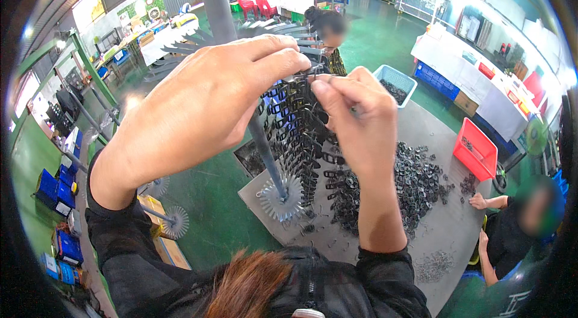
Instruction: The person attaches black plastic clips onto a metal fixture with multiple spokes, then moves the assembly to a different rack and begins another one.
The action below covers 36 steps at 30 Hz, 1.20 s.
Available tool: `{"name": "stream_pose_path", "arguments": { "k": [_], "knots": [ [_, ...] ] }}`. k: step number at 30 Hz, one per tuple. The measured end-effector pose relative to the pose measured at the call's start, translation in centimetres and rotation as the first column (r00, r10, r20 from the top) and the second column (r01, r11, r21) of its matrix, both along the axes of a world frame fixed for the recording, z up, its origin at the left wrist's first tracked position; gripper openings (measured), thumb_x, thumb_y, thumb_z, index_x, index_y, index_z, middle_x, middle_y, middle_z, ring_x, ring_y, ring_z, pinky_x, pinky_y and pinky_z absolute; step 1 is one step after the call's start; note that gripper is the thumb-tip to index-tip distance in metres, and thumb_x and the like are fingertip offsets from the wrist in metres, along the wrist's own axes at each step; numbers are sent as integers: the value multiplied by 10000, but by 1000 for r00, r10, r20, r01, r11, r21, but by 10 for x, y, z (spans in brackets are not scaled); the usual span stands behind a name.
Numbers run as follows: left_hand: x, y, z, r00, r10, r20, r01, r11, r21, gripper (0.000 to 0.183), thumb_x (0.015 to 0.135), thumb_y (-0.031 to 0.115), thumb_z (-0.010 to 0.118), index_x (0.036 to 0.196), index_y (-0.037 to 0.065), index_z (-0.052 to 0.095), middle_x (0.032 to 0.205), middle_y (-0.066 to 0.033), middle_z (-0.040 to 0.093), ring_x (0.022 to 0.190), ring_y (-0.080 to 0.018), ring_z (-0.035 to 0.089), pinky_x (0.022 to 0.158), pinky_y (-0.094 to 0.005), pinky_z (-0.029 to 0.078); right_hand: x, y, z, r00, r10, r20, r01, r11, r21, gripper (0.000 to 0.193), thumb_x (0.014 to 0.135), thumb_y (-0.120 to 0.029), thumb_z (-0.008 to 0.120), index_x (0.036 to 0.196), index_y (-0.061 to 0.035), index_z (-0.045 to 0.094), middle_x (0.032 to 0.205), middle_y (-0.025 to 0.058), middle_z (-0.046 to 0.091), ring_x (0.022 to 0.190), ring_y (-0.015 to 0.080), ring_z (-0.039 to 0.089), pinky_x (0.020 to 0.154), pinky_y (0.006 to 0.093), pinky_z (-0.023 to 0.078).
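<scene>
My left hand (pixel 198 92) reaches across the top of a tall rack, its fingers bent down and its fingertips close to the right hand's. My right hand (pixel 364 113) pinches at the rack's upper edge; whatever lies between its thumb and finger is too small to name. Strings of small black buckle-like parts (pixel 292 122) hang from the rack between my hands. A grey pole (pixel 265 149) runs down beside them to a toothed metal disc (pixel 280 197). Loose black parts of the same look form a heap (pixel 415 188) on the grey table (pixel 448 143) below my right forearm.
A light blue basket (pixel 394 83) with black parts and a tilted red tray (pixel 475 149) stand along the table's far and right sides. Small metal bits (pixel 435 267) lie near its front. One person (pixel 518 222) sits at the right; another (pixel 325 29) is beyond the rack.
</scene>
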<state>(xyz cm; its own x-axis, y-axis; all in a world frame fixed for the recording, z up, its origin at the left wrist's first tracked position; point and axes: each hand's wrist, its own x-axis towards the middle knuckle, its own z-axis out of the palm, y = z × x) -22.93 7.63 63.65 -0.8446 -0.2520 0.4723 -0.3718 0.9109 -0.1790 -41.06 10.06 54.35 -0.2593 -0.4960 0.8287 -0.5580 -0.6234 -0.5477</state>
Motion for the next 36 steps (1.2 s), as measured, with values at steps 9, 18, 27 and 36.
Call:
{"name": "stream_pose_path", "arguments": {
  "k": [9, 18, 27, 36],
  "knots": [
    [-17, 7, 4, 993, 66, 102, -58, 995, -80, 488, 691, -113, 555, 1165, 0, 581, 1172, -177, 592, 1040, -350, 578, 883, -396, 480, 2, -4, 2, 990, 110, 86, -113, 993, 34, 82, 797, -91, 667, 775, -15, 688, 628, 54, 500, 553, 149, 451, 524, 291, 322],
    [-18, -1, -1, 1000, 5, 15, -3, 992, -126, 475, 699, -127, 540, 1149, 12, 601, 1145, -164, 615, 1026, -345, 585, 886, -390, 480, -75, -1, -10, 703, 677, 219, -711, 666, 225, 147, 801, -71, 626, 721, 40, 680, 669, 38, 570, 632, 104, 487, 608, 239, 370],
    [-9, 0, -1, 1000, -27, 14, 27, 999, -34, 503, 717, -130, 559, 1178, 70, 571, 1288, -117, 533, 1132, -345, 544, 909, -405, 466, -21, 13, 3, 980, -101, 169, 77, 987, 142, 117, 776, -41, 690, 876, 12, 719, 686, 12, 531, 669, 97, 474, 625, 231, 378],
    [-16, 5, -4, 999, -22, -29, 21, 999, -46, 542, 690, -108, 590, 1210, 40, 564, 1280, -147, 540, 1128, -362, 542, 911, -399, 471, -3, -3, 1, 994, -105, 10, 105, 994, -37, 135, 775, -65, 717, 870, 28, 692, 682, 31, 502, 653, 107, 460, 597, 256, 360]
  ]
}}
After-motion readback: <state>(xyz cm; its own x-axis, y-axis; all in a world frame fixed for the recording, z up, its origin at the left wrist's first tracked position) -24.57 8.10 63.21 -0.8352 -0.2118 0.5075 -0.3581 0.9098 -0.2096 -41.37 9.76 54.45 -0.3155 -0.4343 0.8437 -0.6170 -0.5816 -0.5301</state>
